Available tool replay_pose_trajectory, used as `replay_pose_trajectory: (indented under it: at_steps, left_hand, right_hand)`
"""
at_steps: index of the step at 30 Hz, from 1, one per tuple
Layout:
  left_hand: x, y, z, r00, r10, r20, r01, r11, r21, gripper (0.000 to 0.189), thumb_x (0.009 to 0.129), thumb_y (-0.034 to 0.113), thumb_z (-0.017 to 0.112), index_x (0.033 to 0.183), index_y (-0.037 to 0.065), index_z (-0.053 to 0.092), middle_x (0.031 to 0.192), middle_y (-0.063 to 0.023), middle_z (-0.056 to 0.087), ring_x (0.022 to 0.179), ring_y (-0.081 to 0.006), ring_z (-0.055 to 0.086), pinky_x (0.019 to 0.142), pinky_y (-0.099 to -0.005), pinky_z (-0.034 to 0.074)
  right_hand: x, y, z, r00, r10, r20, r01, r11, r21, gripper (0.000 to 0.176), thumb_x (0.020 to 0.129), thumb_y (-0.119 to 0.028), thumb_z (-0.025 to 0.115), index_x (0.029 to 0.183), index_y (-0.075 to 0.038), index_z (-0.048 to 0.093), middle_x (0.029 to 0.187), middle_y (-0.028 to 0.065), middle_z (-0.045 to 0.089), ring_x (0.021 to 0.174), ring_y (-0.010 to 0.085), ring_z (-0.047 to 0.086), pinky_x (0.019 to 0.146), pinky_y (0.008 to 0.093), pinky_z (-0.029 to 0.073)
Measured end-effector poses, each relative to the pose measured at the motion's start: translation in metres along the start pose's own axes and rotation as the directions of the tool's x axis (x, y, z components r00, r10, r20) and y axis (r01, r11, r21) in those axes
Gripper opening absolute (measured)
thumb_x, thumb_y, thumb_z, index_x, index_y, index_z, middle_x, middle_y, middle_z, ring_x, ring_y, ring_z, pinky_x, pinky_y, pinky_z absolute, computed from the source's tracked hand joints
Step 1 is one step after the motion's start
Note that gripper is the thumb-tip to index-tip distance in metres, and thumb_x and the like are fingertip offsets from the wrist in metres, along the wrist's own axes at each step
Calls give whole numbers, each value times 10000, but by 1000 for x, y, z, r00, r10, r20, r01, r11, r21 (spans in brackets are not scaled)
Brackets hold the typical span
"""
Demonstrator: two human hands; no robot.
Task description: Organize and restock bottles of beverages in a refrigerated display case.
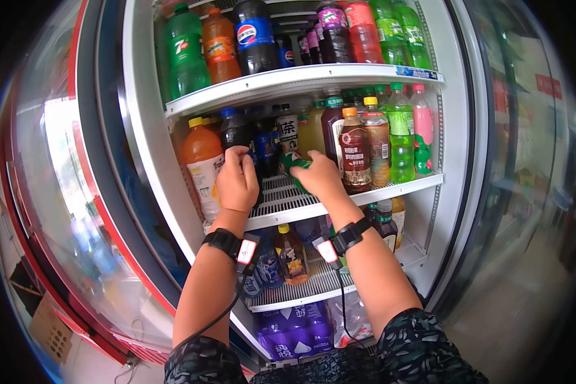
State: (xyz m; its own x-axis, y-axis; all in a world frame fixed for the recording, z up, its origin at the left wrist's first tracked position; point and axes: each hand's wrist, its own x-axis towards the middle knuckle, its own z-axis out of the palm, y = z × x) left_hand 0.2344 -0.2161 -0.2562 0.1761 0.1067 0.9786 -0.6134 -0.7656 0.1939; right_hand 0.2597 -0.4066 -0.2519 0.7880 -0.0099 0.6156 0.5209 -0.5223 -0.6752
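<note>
Cooler [142,96]: open-fronted, bottles on its shelves.
Top shelf [275,82]: upright bottles, green at left and right.
Middle shelf [288,214]: orange bottle [204,176] left, brown bottle [356,153] right of the gap.
Lower shelf [320,296]: smaller bottles, above a purple pack [294,329].
Left hand [238,182]: just right of the orange bottle, before a dark bottle [235,131]; grip partly closed, fingers curled; whether it holds anything, I cannot tell.
Right hand [320,176]: grip closed around the green bottle [294,164], thumb and fingers on it.
Green bottle: tilted, between the hands, left of the brown bottle; contact with the shelf unclear.
</note>
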Motion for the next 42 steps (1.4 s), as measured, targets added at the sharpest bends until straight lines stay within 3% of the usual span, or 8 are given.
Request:
replay_pose_trajectory:
  at_steps: [3, 4, 7, 16, 19, 28, 34, 42]
  left_hand:
    - [1, 0, 1, 999, 33, -6, -33, 999, 3, 150, 947, 119, 544, 1080, 52, 558, 856, -180, 682, 785, -381, 662, 691, -447, 523]
    - [4, 2, -1, 999, 27, -40, -27, 1000, 0, 150, 947, 119, 544, 1080, 52, 558, 856, -180, 682, 785, -381, 662, 691, -447, 523]
    - [2, 6, 0, 996, 88, 2, -88, 996, 26, 143, 940, 109, 552, 1071, 53, 560, 833, -159, 672, 752, -361, 653, 657, -437, 512]
    - [3, 6, 3, 988, 154, -27, -154, 988, 6, 133, 931, 95, 563, 1058, 54, 558, 780, -144, 654, 710, -354, 639, 619, -437, 494]
    - [2, 5, 3, 989, 146, -9, -145, 989, 24, 137, 925, 93, 568, 1056, 53, 559, 777, -145, 653, 708, -353, 640, 618, -436, 496]
    - [4, 4, 0, 988, 108, -111, -102, 993, 58, 140, 910, 89, 584, 1043, 51, 563, 789, -134, 656, 727, -344, 643, 637, -437, 500]
    - [3, 5, -1, 989, 110, -95, -104, 992, 67, 148, 901, 84, 586, 1043, 50, 559, 781, -131, 649, 717, -339, 638, 633, -437, 497]
    - [2, 4, 0, 991, 119, -55, -113, 988, 109, 164, 906, 117, 582, 1061, 73, 554, 784, -118, 659, 721, -337, 648, 636, -442, 507]
  right_hand:
    - [20, 31, 23, 996, -35, -88, 78, 828, 555, 596, 844, -338, 724, 1247, 79, 586, 1086, 218, 673, 960, 276, 668, 893, 378, 525]
    - [27, 33, 14, 972, -28, 233, -198, 429, 881, 485, 876, -328, 711, 1172, 41, 605, 1043, 165, 667, 952, 271, 654, 904, 435, 520]
    - [12, 19, 6, 914, 54, 403, -399, -67, 914, 436, 877, -267, 690, 1190, 10, 565, 1090, 167, 650, 996, 317, 637, 909, 528, 512]
    - [27, 2, 30, 878, -289, 383, -324, 231, 917, 338, 763, 4, 712, 1084, 7, 604, 991, 100, 666, 921, 275, 662, 849, 406, 534]
    - [36, -13, 42, 952, -167, 256, -8, 824, 567, 557, 636, 120, 784, 1152, -1, 610, 1070, 137, 676, 996, 280, 655, 863, 383, 506]
    - [52, -34, 24, 852, 125, 508, -210, 971, 114, 748, 779, -189, 838, 1382, -92, 406, 1225, 156, 620, 1048, 360, 649, 776, 582, 568]
    - [80, -35, 40, 825, 109, 555, 54, 962, -268, 523, 812, -297, 808, 1238, -98, 579, 1204, 86, 645, 1048, 237, 654, 749, 396, 607]
    - [112, -5, 88, 822, 37, 569, -59, 998, 20, 337, 850, -139, 757, 1145, -16, 649, 1080, 120, 682, 776, 229, 695, 555, 308, 584]
